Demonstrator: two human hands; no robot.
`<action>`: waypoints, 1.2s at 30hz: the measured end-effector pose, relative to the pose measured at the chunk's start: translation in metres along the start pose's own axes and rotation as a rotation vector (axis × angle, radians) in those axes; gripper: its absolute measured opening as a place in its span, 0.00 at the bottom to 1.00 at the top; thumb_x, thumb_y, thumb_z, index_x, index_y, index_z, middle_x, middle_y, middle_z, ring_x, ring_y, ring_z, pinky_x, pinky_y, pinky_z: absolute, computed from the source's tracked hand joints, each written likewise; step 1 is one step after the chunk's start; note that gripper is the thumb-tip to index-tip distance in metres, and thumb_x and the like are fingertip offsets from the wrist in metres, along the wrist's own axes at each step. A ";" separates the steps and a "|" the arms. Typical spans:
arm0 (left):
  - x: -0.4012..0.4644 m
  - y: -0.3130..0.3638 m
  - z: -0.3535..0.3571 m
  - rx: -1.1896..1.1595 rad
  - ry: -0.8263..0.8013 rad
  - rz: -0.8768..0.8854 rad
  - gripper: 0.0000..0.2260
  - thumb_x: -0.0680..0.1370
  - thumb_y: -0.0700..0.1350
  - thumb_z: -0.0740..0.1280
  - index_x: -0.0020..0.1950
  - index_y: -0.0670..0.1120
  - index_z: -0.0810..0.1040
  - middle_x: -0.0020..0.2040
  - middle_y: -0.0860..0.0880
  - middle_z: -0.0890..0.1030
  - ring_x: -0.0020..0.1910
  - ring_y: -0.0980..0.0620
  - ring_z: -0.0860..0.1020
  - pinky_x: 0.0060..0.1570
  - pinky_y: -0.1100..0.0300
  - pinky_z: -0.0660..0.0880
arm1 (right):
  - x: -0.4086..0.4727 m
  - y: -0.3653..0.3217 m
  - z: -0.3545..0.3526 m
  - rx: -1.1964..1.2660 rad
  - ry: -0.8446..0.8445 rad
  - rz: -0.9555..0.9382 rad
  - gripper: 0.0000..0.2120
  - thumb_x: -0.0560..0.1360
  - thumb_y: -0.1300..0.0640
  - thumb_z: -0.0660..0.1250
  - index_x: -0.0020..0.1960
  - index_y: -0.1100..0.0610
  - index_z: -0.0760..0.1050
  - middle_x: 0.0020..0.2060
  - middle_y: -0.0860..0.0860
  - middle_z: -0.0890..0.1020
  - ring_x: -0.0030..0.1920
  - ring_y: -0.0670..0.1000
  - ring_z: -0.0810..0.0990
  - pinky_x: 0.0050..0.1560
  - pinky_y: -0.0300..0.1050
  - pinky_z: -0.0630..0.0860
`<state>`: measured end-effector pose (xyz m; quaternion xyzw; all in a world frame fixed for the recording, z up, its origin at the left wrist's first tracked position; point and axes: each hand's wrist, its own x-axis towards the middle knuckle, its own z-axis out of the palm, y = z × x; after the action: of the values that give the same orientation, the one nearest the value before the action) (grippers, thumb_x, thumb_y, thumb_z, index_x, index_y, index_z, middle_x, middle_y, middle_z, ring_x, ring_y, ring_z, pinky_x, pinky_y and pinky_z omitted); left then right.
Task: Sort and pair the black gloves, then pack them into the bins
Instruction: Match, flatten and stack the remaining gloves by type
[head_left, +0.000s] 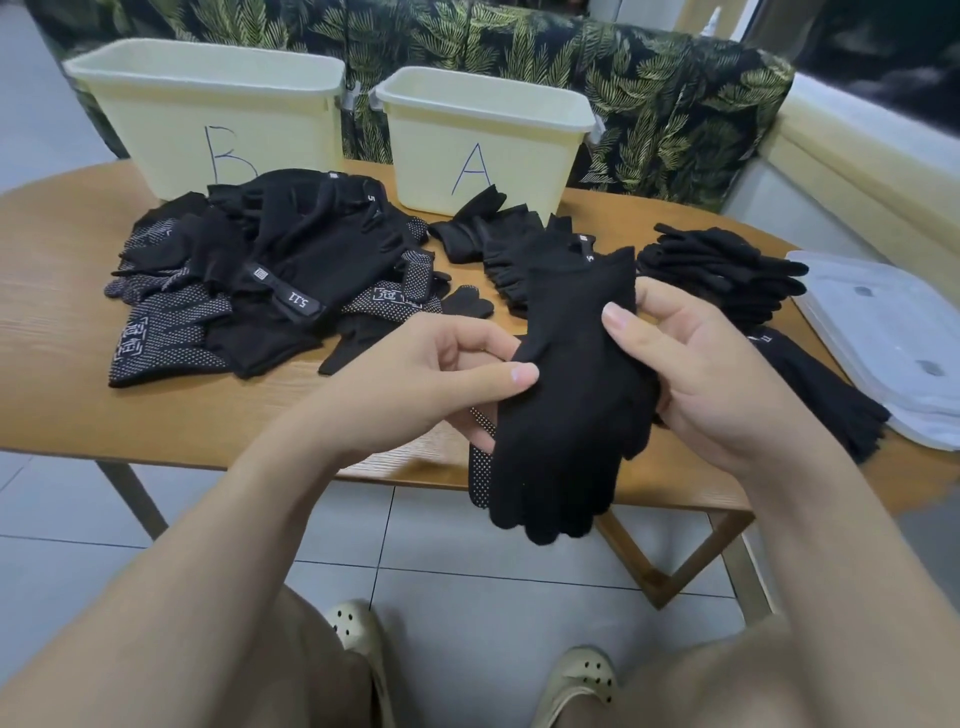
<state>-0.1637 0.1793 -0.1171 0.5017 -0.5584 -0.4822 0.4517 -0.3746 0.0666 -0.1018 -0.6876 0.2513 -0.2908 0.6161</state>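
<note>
Gloves (571, 405) held at frame centre, above the tabletop (67, 312) edge: the left hand (441, 379) pinches one side, the right hand (691, 364) the other. Judged light, limp and non-slip knit, best taken at the cuff. Two bins, B (208, 104) upper left and A (483, 135) beside it; three loose heaps behind, gloves too tangled to count

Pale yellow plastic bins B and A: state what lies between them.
Nothing stands between bin B and bin A; the head view shows leaf-print upholstery behind the gap.
</note>
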 end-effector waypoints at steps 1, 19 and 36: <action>0.000 0.000 0.002 0.003 0.009 0.009 0.08 0.80 0.43 0.68 0.53 0.39 0.81 0.43 0.44 0.86 0.40 0.52 0.83 0.41 0.55 0.81 | -0.001 0.001 -0.002 -0.006 -0.010 0.022 0.15 0.82 0.56 0.62 0.63 0.66 0.76 0.56 0.60 0.85 0.55 0.56 0.85 0.53 0.47 0.83; 0.039 -0.013 0.002 -0.015 0.327 -0.123 0.07 0.81 0.43 0.70 0.46 0.40 0.81 0.36 0.47 0.79 0.33 0.51 0.78 0.31 0.58 0.79 | 0.028 0.024 -0.007 -0.039 0.065 0.253 0.10 0.82 0.59 0.66 0.54 0.67 0.79 0.46 0.60 0.86 0.45 0.54 0.85 0.47 0.45 0.82; 0.032 -0.027 -0.009 0.072 0.320 -0.321 0.08 0.79 0.42 0.72 0.45 0.39 0.81 0.31 0.41 0.82 0.26 0.50 0.80 0.25 0.60 0.75 | 0.044 0.048 -0.006 -0.346 0.201 0.311 0.05 0.78 0.52 0.73 0.47 0.54 0.82 0.38 0.55 0.86 0.38 0.62 0.83 0.41 0.54 0.78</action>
<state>-0.1539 0.1454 -0.1417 0.6698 -0.4095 -0.4420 0.4340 -0.3478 0.0259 -0.1455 -0.7037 0.4598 -0.2121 0.4984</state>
